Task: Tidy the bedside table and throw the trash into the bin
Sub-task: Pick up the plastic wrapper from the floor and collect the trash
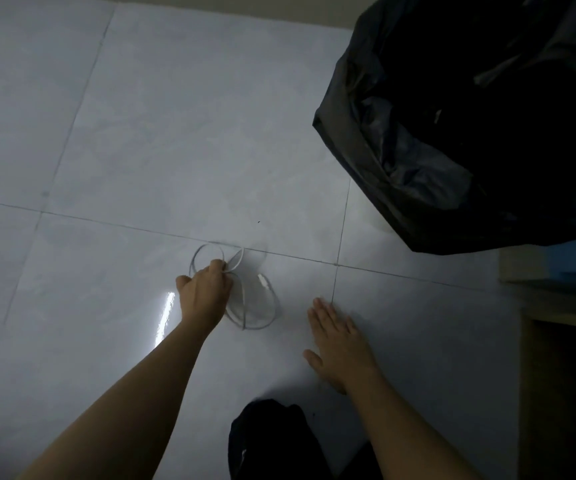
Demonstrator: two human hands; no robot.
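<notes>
Pale grey glossy tiles make up the floor (175, 133), crossed by thin dark grout lines and carrying a bright streak of reflected light near the left forearm. At the upper right stands the bin (487, 133), lined with a crumpled black plastic bag whose mouth gapes open toward the camera. Along the right edge a piece of light wooden furniture (556, 306) shows only in part; what it is cannot be told. At the bottom centre lies a dark, bunched bit of cloth (269, 441). The right hand (338, 344) hovers flat and spread over the floor, its grip apart and holding nothing. The left hand (203, 292) reaches down with its grip clamped on a white cable (255, 306), pinched at the middle so that its thin loops fan out above and below the fingers, low over the tiles, well apart from the bin.
</notes>
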